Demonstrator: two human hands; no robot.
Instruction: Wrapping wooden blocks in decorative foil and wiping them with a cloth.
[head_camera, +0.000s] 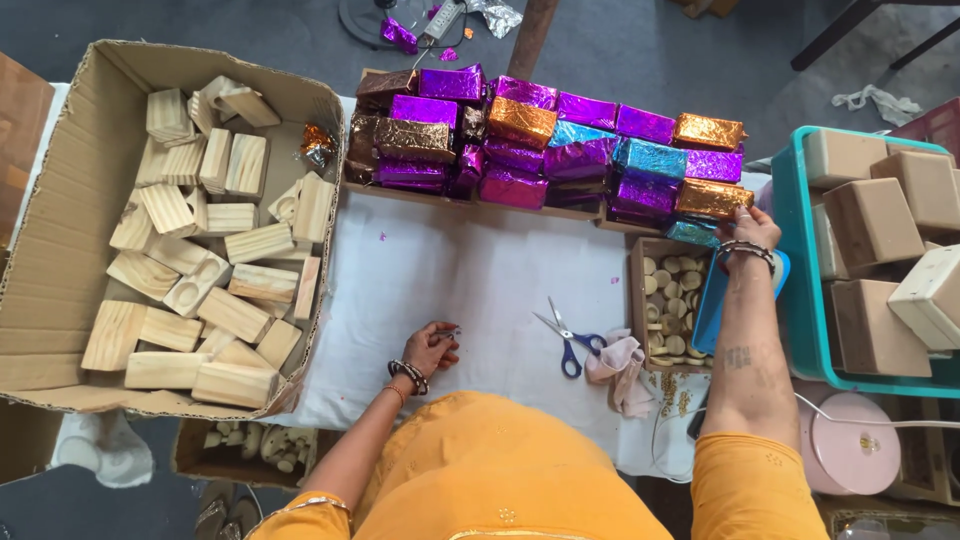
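- Nearest us, our left hand (432, 348) rests on the white-covered counter (470, 270), fingers (445, 334) curled around a small dark thing; what it is we cannot tell.
- Just beyond lie blue-handled scissors (567, 335) beside a pink cloth (620, 365) and a small box of wooden discs (672, 300).
- Our right hand (748, 228) reaches farther out, fingers pinched on the edge of an orange foil-wrapped block (712, 198) at the right end of the stacked foil blocks (520, 135).
- At far left, a cardboard box (60, 230) holds bare wooden blocks (215, 270).
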